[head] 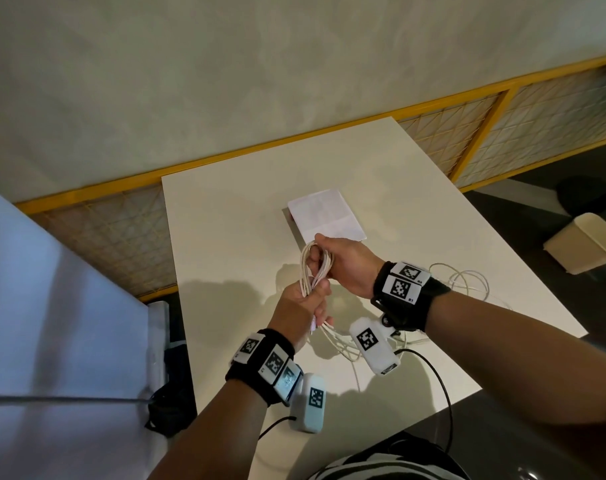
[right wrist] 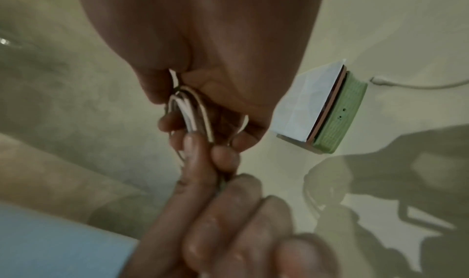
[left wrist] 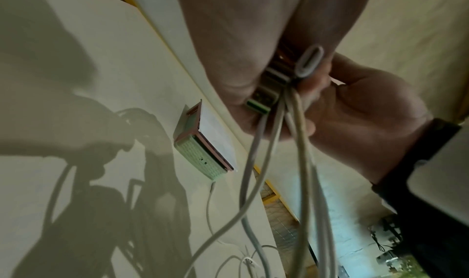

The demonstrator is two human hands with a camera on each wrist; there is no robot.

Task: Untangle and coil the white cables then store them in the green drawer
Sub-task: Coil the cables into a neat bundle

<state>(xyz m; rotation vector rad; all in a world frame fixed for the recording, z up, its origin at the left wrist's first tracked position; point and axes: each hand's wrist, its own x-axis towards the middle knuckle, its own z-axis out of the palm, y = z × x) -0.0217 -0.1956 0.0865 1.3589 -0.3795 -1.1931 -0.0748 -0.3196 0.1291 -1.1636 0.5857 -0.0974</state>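
A pale plastered wall (head: pixel 225 64) fills the upper part of the head view, with a yellow-framed lattice panel (head: pixel 502 133) running along its foot. In front of it stands the white rectangular bench (head: pixel 232 237), its smooth top carrying soft shadows of arms and cables. A dark floor (head: pixel 536 209) lies to the right, where a beige plastic bin (head: pixel 585 242) sits well apart from the bench. A light blue sheet-like surface (head: pixel 52 323) covers the left edge.

On the bench lies the small green drawer box with a white paper-covered top (head: pixel 327 220), its green ribbed front (right wrist: pixel 337 113) shut. Loose white cable loops (head: pixel 467 282) rest on the bench to the right.

The coiled bundle of white cables (head: pixel 313 271) is held above the bench between both hands, just beside the drawer box. The left hand (head: pixel 299 308), its grip curled, clasps the bundle's lower part; the right hand (head: pixel 346 263) pinches the upper loops.
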